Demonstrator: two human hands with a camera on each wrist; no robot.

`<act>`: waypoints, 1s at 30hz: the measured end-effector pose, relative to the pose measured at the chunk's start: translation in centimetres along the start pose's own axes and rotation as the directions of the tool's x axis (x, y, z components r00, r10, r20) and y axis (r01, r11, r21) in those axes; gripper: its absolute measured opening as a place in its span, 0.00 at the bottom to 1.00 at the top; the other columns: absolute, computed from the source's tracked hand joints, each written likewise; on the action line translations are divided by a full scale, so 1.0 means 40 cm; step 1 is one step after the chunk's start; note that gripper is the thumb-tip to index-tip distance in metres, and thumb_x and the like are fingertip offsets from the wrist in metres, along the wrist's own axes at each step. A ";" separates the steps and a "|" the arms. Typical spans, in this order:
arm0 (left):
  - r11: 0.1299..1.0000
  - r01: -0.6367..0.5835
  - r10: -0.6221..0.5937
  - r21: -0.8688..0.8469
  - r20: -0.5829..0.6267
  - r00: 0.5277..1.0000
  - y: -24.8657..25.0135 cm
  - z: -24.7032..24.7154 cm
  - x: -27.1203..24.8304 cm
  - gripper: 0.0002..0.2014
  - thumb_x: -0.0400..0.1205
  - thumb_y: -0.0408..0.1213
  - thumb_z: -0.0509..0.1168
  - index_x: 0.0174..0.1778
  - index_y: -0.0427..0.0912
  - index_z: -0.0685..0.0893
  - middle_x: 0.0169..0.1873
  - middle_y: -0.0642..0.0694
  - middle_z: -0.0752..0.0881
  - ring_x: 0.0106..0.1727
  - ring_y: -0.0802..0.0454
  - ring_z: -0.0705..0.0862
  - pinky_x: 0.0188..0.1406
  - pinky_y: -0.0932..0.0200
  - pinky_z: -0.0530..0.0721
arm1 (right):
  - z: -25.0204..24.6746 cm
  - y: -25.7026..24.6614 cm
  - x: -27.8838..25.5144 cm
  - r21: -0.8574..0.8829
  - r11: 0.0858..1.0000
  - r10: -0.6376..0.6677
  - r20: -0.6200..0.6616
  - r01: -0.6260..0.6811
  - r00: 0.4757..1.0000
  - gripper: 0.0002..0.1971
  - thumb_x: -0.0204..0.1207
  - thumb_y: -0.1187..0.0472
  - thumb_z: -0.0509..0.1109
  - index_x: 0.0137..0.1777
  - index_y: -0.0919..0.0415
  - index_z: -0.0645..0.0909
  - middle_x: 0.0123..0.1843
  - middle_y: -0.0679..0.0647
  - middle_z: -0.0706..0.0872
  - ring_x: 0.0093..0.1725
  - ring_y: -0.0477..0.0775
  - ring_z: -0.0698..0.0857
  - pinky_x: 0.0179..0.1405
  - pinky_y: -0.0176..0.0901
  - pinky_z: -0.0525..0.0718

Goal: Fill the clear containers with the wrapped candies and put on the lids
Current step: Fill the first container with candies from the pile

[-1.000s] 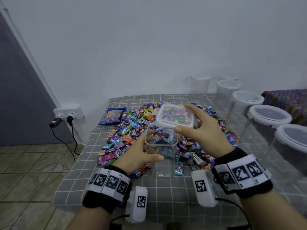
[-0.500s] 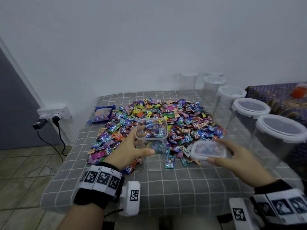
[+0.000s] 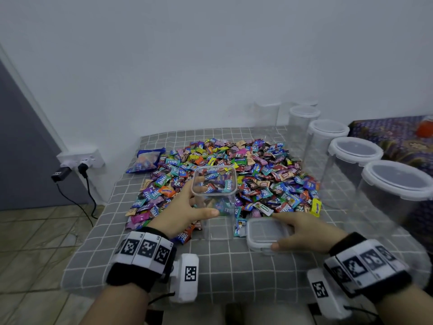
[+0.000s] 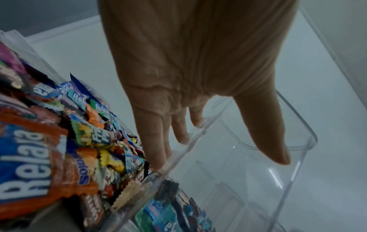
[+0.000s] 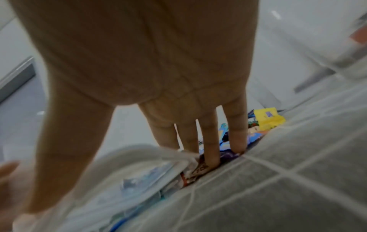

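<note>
- Container (image 3: 214,202) stands upright and open-topped in the left hand (image 3: 185,212) grip, fingers curled round its wall.
- Lid (image 3: 266,233) lies just right of it on the tabletop (image 3: 234,273), pinched by the right hand (image 3: 309,233).

Domestic room, likely a home. Plain white wall (image 3: 210,55); beige tiled floor (image 3: 28,254). Low wall socket (image 3: 80,158) with two plugs in it, black cable trailing to the floor. Grey door (image 3: 21,148) at left. Small table under a grey checked cloth (image 3: 234,273). Beside it at right, a purple patterned fabric (image 3: 393,137), as on a bed or sofa.
</note>
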State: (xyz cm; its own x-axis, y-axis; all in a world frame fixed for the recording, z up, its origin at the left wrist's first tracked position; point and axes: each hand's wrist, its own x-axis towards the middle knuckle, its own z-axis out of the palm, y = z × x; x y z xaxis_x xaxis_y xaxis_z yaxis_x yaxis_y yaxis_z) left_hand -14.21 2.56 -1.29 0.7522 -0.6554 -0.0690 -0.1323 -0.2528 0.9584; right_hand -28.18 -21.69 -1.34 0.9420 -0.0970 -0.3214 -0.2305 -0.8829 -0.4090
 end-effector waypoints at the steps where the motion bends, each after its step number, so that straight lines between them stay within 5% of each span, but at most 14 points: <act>1: 1.000 0.000 0.000 -0.002 0.002 1.000 -0.001 -0.001 0.001 0.48 0.44 0.67 0.81 0.60 0.74 0.66 0.67 0.56 0.73 0.70 0.49 0.76 0.70 0.47 0.76 | -0.001 -0.008 0.008 -0.080 0.997 0.012 0.004 -0.012 1.000 0.44 0.65 0.34 0.72 0.78 0.52 0.64 0.74 0.50 0.72 0.69 0.49 0.72 0.66 0.40 0.71; 5: 1.000 0.012 -0.012 -0.012 -0.003 1.000 0.000 -0.001 -0.001 0.49 0.44 0.66 0.82 0.61 0.74 0.66 0.69 0.54 0.73 0.70 0.49 0.75 0.70 0.46 0.76 | 0.006 -0.028 0.050 -0.258 0.965 0.047 0.001 -0.045 0.999 0.45 0.68 0.34 0.70 0.81 0.52 0.58 0.75 0.51 0.66 0.73 0.53 0.65 0.71 0.45 0.68; 15: 0.997 0.056 -0.056 0.047 -0.010 0.998 0.005 -0.003 -0.010 0.49 0.48 0.65 0.81 0.63 0.75 0.63 0.69 0.56 0.71 0.71 0.49 0.75 0.72 0.44 0.74 | -0.002 -0.043 0.075 -0.371 0.925 0.089 0.008 -0.079 0.996 0.44 0.67 0.33 0.70 0.80 0.52 0.59 0.70 0.54 0.67 0.70 0.55 0.67 0.66 0.49 0.74; 19: 0.979 0.084 -0.096 0.184 0.057 0.994 0.016 -0.018 -0.024 0.52 0.64 0.45 0.82 0.78 0.65 0.55 0.68 0.63 0.69 0.72 0.58 0.71 0.71 0.59 0.71 | -0.037 -0.055 0.081 -0.354 0.933 0.062 -0.001 -0.058 0.998 0.36 0.70 0.34 0.67 0.74 0.53 0.69 0.65 0.53 0.72 0.65 0.54 0.74 0.59 0.46 0.75; 22: 0.931 0.074 -0.124 0.357 0.119 0.985 0.029 -0.059 -0.021 0.37 0.74 0.28 0.72 0.62 0.74 0.63 0.61 0.68 0.75 0.63 0.70 0.74 0.56 0.72 0.76 | -0.080 -0.073 0.090 -0.294 0.955 0.030 -0.071 -0.050 0.997 0.30 0.74 0.37 0.65 0.74 0.49 0.70 0.64 0.54 0.75 0.63 0.54 0.76 0.56 0.45 0.75; 25: 0.837 0.121 -0.173 0.533 0.049 0.984 0.049 -0.109 0.004 0.31 0.75 0.31 0.71 0.65 0.69 0.70 0.67 0.45 0.79 0.63 0.51 0.78 0.61 0.53 0.78 | -0.123 -0.096 0.118 -0.281 0.959 0.008 -0.134 -0.046 0.991 0.29 0.76 0.40 0.65 0.74 0.51 0.71 0.69 0.55 0.74 0.66 0.55 0.76 0.59 0.45 0.75; 30: 0.688 0.181 -0.211 0.702 -0.046 0.977 0.061 -0.155 0.094 0.38 0.73 0.48 0.74 0.78 0.54 0.66 0.75 0.51 0.72 0.71 0.50 0.73 0.70 0.50 0.73 | -0.169 -0.124 0.218 -0.296 0.955 0.009 -0.076 -0.031 0.997 0.40 0.74 0.38 0.67 0.82 0.51 0.57 0.80 0.57 0.62 0.76 0.58 0.67 0.72 0.52 0.71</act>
State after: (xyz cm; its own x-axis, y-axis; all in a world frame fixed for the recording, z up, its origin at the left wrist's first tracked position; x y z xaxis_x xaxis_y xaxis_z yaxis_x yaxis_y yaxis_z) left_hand -7.69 3.89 2.52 0.7918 -0.5543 -0.2566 -0.4082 -0.7927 0.4528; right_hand -17.16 -21.27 3.63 0.9556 -0.1399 -0.2592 -0.1773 -0.9759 -0.1271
